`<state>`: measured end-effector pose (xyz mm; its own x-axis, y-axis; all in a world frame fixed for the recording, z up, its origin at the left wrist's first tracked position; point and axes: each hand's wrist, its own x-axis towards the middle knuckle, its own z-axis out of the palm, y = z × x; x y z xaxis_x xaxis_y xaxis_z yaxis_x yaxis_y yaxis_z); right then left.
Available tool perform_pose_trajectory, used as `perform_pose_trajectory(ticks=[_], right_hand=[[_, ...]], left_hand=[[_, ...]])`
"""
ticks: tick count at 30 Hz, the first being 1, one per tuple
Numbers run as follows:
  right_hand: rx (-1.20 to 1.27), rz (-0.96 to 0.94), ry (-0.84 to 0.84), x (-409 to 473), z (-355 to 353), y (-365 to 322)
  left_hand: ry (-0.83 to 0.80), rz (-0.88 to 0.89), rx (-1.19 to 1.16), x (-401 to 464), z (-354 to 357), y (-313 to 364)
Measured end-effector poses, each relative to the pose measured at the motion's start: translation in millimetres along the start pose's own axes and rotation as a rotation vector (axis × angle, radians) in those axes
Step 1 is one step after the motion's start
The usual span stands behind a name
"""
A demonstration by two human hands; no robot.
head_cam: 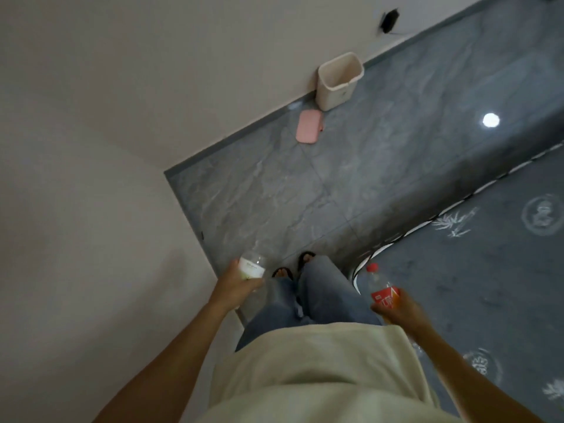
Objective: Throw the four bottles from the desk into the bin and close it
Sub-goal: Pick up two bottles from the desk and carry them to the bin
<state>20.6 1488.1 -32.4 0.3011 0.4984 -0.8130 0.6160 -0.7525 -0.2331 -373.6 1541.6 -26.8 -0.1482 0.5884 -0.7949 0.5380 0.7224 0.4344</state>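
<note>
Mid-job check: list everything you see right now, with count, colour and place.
bin: one, cream, open, on the floor against the wall
lid: one, pink, flat on the floor beside the bin
white-label bottle: one, clear, in the left hand
red-label bottle: one, clear, red cap, in the right hand
mat: one, dark grey with white prints, at right
dark wall fitting: one, above the bin
left hand: gripping a bottle
right hand: gripping a bottle
feet: two, in sandals
</note>
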Motion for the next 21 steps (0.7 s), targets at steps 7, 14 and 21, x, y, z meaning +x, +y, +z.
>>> perform_pose_trajectory(ticks=[7,14,21], right_hand=[[0.154,0.202,0.036,21.9,-25.5,3.3],[0.34,0.278,0.0,99.8,-90.2,-46.5],[0.29,0.124,0.038,175.1,-185.5,-151.8]], left_hand=[[-0.087,0.159,0.247,94.2,-13.6,140.5],[-0.091,0.075,0.333,155.7,-17.8,218.1],[-0.08,0.004,0.31,194.8,-39.5,252.7]])
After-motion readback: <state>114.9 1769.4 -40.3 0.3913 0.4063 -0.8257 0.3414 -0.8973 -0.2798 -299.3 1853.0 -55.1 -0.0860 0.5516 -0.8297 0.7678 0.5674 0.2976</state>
